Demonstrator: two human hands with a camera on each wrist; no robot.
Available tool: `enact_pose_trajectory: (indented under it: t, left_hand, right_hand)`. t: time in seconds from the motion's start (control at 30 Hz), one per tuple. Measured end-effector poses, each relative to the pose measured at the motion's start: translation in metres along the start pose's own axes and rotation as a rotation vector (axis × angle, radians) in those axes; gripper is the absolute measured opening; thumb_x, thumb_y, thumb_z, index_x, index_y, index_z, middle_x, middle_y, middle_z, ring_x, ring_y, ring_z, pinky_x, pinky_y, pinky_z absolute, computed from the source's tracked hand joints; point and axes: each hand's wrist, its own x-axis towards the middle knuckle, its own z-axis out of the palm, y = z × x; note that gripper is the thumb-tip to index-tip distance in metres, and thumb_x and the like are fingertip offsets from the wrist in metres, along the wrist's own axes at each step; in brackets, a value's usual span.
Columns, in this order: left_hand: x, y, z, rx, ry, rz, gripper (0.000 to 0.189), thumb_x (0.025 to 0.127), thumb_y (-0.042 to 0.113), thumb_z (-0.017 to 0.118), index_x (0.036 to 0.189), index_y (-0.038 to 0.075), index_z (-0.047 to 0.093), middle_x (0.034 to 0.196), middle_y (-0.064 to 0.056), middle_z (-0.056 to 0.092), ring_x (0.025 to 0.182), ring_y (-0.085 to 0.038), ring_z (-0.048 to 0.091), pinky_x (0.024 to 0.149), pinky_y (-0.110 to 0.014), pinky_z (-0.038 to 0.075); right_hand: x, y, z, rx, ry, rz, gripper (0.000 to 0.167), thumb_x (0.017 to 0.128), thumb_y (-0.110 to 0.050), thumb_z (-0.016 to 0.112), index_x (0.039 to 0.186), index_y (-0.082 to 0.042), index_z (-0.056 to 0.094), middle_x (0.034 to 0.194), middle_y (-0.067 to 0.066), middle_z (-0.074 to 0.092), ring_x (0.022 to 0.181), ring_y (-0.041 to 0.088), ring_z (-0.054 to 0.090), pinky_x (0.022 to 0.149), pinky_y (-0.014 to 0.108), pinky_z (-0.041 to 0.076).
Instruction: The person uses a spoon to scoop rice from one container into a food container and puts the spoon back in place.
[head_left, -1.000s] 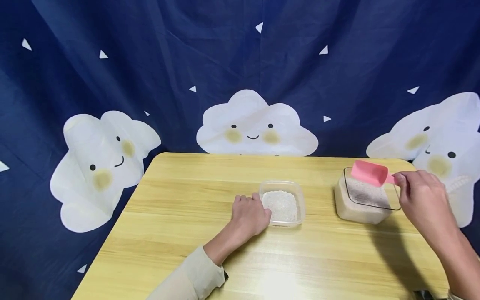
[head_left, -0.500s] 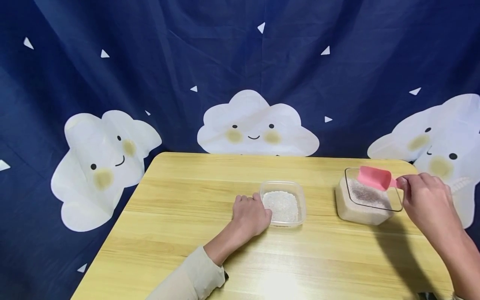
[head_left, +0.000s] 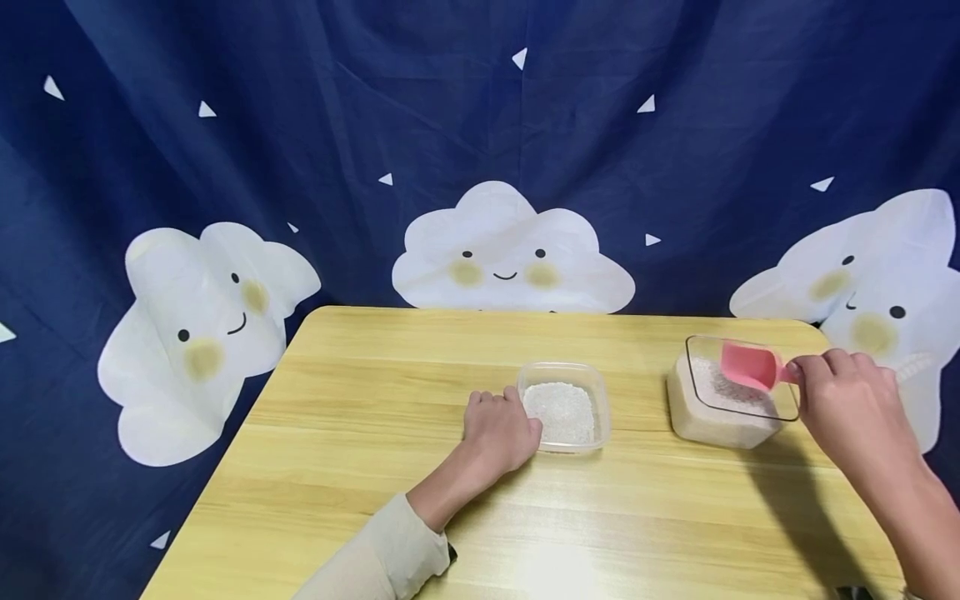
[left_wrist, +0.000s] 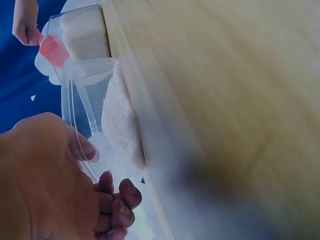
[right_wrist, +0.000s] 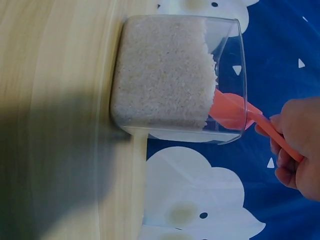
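Observation:
On the left side of a small clear plastic tub [head_left: 602, 408], my left hand [head_left: 501, 429] holds the wall, thumb at the near corner and fingers at the far one. White rice [left_wrist: 120, 117] covers the bottom of that tub. My right hand [head_left: 851, 408] grips the handle of a pink scoop [head_left: 748, 367]. The scoop's bowl dips inside the mouth of a larger clear container [head_left: 693, 417] to the right. In the right wrist view, rice [right_wrist: 165, 70] fills much of this container, and the bowl's tip [right_wrist: 220, 111] meets the rice surface.
Both containers stand on a light wooden table [head_left: 360, 400], a gap of bare wood between them. A dark blue curtain [head_left: 450, 100] with printed clouds hangs directly behind the table's back edge.
The right hand has lowered the scoop from above the larger container into its mouth, shifting slightly right. The left hand and the small tub have stayed in place.

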Motion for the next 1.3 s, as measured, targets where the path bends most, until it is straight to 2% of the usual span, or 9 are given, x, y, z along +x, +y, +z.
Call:
enact_pose_trajectory:
  t: [0.1, 0.17, 0.33, 0.53, 0.83, 1.3]
  left_hand:
    - [0.0, 0.0, 0.0, 0.002, -0.001, 0.001, 0.036, 0.099, 0.039, 0.037, 0.093, 0.006, 0.05, 0.072, -0.005, 0.055, 0.07, -0.023, 0.048, 0.076, -0.034, 0.035]
    - [0.0, -0.001, 0.0, 0.003, 0.001, 0.004, 0.036, 0.099, 0.039, 0.037, 0.092, 0.007, 0.049, 0.071, -0.004, 0.054, 0.07, -0.023, 0.048, 0.076, -0.034, 0.035]
    - [-0.001, -0.001, -0.001, 0.003, 0.001, 0.006, 0.036, 0.099, 0.04, 0.037, 0.091, 0.007, 0.049, 0.071, -0.004, 0.054, 0.069, -0.023, 0.048, 0.076, -0.034, 0.034]
    - [0.0, -0.002, 0.0, -0.011, -0.003, -0.001, 0.035, 0.099, 0.039, 0.037, 0.093, 0.007, 0.049, 0.072, -0.004, 0.054, 0.07, -0.023, 0.048, 0.077, -0.034, 0.034]
    - [0.0, -0.001, 0.0, -0.008, -0.007, 0.0, 0.036, 0.099, 0.039, 0.036, 0.095, 0.006, 0.05, 0.074, -0.005, 0.055, 0.071, -0.024, 0.048, 0.077, -0.035, 0.035]
    - [0.001, -0.001, 0.001, -0.003, -0.013, 0.0, 0.039, 0.1, 0.041, 0.036, 0.097, 0.005, 0.051, 0.075, -0.005, 0.056, 0.072, -0.024, 0.049, 0.077, -0.035, 0.036]
  right_hand:
    - [-0.002, 0.0, 0.001, -0.011, -0.021, -0.01, 0.031, 0.104, -0.016, 0.051, 0.093, 0.011, 0.063, 0.076, 0.03, 0.059, 0.066, 0.047, 0.047, 0.057, 0.053, 0.029]
    - [-0.003, -0.001, 0.002, -0.018, -0.054, 0.004, 0.027, 0.104, -0.014, 0.053, 0.093, 0.009, 0.062, 0.077, 0.029, 0.058, 0.067, 0.047, 0.047, 0.058, 0.053, 0.029]
    - [-0.003, -0.001, 0.0, -0.041, -0.178, 0.037, 0.008, 0.093, -0.001, 0.063, 0.096, 0.006, 0.062, 0.079, 0.027, 0.058, 0.072, 0.047, 0.048, 0.062, 0.053, 0.03]
    - [-0.002, -0.002, 0.001, -0.066, -0.277, 0.034, 0.012, 0.087, 0.006, 0.059, 0.098, 0.004, 0.063, 0.081, 0.026, 0.057, 0.075, 0.046, 0.048, 0.065, 0.053, 0.029]
    - [-0.001, -0.004, 0.007, -0.043, -0.277, 0.005, 0.009, 0.086, 0.005, 0.059, 0.091, -0.001, 0.062, 0.079, 0.024, 0.057, 0.074, 0.046, 0.051, 0.063, 0.052, 0.029]
    - [0.007, -0.005, 0.021, 0.085, -0.206, -0.062, 0.014, 0.078, 0.014, 0.061, 0.081, 0.002, 0.065, 0.073, 0.018, 0.059, 0.064, 0.038, 0.051, 0.05, 0.051, 0.034]
